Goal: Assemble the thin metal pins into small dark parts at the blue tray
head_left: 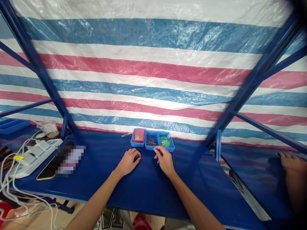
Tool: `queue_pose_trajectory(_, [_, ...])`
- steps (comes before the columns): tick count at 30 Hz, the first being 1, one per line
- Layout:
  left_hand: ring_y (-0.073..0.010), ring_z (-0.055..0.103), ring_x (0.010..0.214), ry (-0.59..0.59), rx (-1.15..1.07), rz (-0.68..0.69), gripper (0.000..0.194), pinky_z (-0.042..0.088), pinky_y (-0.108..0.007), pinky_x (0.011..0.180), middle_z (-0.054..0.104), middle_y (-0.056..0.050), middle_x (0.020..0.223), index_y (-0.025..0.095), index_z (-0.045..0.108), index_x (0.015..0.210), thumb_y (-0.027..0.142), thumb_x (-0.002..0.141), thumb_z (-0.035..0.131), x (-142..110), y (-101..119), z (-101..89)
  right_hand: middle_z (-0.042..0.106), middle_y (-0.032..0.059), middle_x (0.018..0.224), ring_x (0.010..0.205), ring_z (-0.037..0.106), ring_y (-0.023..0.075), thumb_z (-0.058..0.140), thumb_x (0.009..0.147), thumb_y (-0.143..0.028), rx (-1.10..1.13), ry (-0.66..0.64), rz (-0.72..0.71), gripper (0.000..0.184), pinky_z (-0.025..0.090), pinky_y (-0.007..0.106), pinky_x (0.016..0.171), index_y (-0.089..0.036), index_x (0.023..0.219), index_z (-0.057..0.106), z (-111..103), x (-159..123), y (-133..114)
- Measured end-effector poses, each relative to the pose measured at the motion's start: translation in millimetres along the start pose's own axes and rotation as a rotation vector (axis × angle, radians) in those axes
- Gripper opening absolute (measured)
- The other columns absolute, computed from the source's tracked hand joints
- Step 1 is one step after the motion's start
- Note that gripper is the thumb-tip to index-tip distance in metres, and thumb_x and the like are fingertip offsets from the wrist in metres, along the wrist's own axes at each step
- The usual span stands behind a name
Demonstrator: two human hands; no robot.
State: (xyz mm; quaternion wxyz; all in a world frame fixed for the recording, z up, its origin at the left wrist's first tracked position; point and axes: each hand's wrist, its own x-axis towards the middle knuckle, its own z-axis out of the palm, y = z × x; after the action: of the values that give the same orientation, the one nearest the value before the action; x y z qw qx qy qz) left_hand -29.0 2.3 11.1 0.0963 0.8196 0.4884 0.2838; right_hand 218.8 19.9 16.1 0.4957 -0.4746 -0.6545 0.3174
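My left hand (129, 161) rests on the blue tabletop with its fingers curled round a small dark thing that I cannot make out. My right hand (164, 159) is raised at the near edge of the bins, thumb and forefinger pinched together; whatever they may hold is too small to name. Just beyond the hands stand three small blue bins. The left bin (132, 144) holds a red packet (139, 135). Dark screw-like metal pieces (151, 141) lie in the middle bin (150, 148). Green plastic-looking packets (165, 141) fill the right bin (171, 149).
On the left lie a phone (48, 167), a white power strip (35, 156) and tangled white cables (14, 188). Blue frame posts (244, 86) slant up at both sides before a striped sheet (144, 73). Another person's hand (291, 161) is at the far right.
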Motion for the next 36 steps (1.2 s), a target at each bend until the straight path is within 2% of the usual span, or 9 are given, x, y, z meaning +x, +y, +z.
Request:
queue_pose_trajectory(3, [-0.0243, 0.062, 0.099, -0.006, -0.001, 0.001, 0.013, 0.047, -0.04, 0.087, 0.067, -0.004, 0.104, 0.026, 0.066, 0.104, 0.03, 0.105, 0.054, 0.3, -0.6, 0.4, 0.063, -0.0008, 0.067, 0.051, 0.059, 0.0161, 0.053, 0.103, -0.057, 0.028, -0.024, 0.036, 0.039, 0.051, 0.025, 0.044, -0.023, 0.108, 0.07, 2.1, -0.3, 0.3])
queue_pose_trajectory(7, [-0.0244, 0.062, 0.099, 0.0, -0.004, 0.005, 0.013, 0.047, -0.04, 0.088, 0.067, -0.004, 0.104, 0.026, 0.066, 0.105, 0.03, 0.105, 0.054, 0.6, 0.7, -1.0, 0.068, 0.0033, 0.086, 0.061, 0.063, 0.0176, 0.055, 0.102, -0.055, -0.001, -0.002, -0.005, 0.034, 0.052, 0.026, 0.047, -0.024, 0.107, 0.069, 2.0, 0.2, 1.2])
queue_pose_trajectory(10, [-0.024, 0.062, 0.098, 0.001, -0.008, 0.006, 0.013, 0.047, -0.04, 0.088, 0.067, -0.004, 0.104, 0.026, 0.066, 0.103, 0.029, 0.105, 0.054, 0.7, 1.8, -1.7, 0.068, 0.0066, 0.1, 0.076, 0.066, 0.0209, 0.056, 0.103, -0.05, -0.082, 0.035, -0.096, 0.03, 0.057, 0.031, 0.063, -0.024, 0.1, 0.07, 0.7, 1.4, 1.6])
queue_pose_trajectory(13, [-0.0235, 0.062, 0.098, 0.005, -0.01, 0.006, 0.011, 0.047, -0.039, 0.088, 0.067, -0.003, 0.104, 0.026, 0.067, 0.103, 0.028, 0.104, 0.056, 0.5, 1.3, -1.3, 0.067, 0.0059, 0.098, 0.087, 0.066, 0.0233, 0.057, 0.103, -0.043, -0.15, 0.044, -0.187, 0.024, 0.056, 0.035, 0.079, -0.025, 0.094, 0.07, -0.3, 2.0, 0.3])
queue_pose_trajectory(16, [-0.0233, 0.062, 0.098, 0.01, -0.008, 0.006, 0.011, 0.047, -0.039, 0.088, 0.067, -0.003, 0.104, 0.026, 0.067, 0.104, 0.027, 0.104, 0.056, 0.2, 0.1, 0.0, 0.067, 0.0047, 0.097, 0.088, 0.066, 0.0232, 0.057, 0.102, -0.037, -0.177, 0.039, -0.216, 0.019, 0.054, 0.035, 0.083, -0.025, 0.093, 0.068, -0.7, 1.4, -1.6])
queue_pose_trajectory(21, [-0.0232, 0.062, 0.098, 0.01, -0.005, 0.013, 0.011, 0.047, -0.039, 0.088, 0.067, -0.003, 0.105, 0.026, 0.066, 0.104, 0.028, 0.104, 0.056, 0.0, -0.6, 0.7, 0.068, 0.0046, 0.096, 0.085, 0.066, 0.0231, 0.056, 0.101, -0.038, -0.175, 0.053, -0.172, 0.018, 0.054, 0.034, 0.079, -0.026, 0.091, 0.066, -0.9, 0.8, -1.2])
queue_pose_trajectory(27, [-0.0244, 0.061, 0.099, -0.006, -0.006, 0.011, 0.013, 0.048, -0.041, 0.088, 0.067, -0.005, 0.106, 0.026, 0.066, 0.103, 0.03, 0.105, 0.053, 0.1, -0.1, -0.1, 0.063, -0.0006, 0.073, 0.06, 0.063, 0.0189, 0.056, 0.1, -0.053, -0.023, 0.045, 0.037, 0.029, 0.053, 0.026, 0.049, -0.025, 0.102, 0.066, -0.4, 1.2, 3.2])
queue_pose_trajectory(31, [-0.0241, 0.062, 0.099, 0.0, -0.004, 0.004, 0.011, 0.047, -0.04, 0.089, 0.066, -0.004, 0.105, 0.026, 0.065, 0.103, 0.027, 0.105, 0.055, 0.2, 0.2, -0.2, 0.065, -0.0002, 0.076, 0.056, 0.062, 0.0165, 0.057, 0.099, -0.058, 0.055, 0.029, 0.059, 0.034, 0.051, 0.024, 0.044, -0.025, 0.102, 0.063, 1.8, 1.5, 4.9])
queue_pose_trajectory(36, [-0.0243, 0.062, 0.1, -0.006, -0.005, 0.002, 0.009, 0.047, -0.04, 0.088, 0.066, -0.003, 0.105, 0.026, 0.065, 0.102, 0.026, 0.104, 0.056, -0.3, 0.5, -0.3, 0.062, -0.0015, 0.072, 0.05, 0.055, 0.0132, 0.057, 0.1, -0.062, 0.146, 0.005, 0.099, 0.04, 0.045, 0.022, 0.04, -0.023, 0.091, 0.06, 4.4, 2.0, 5.2])
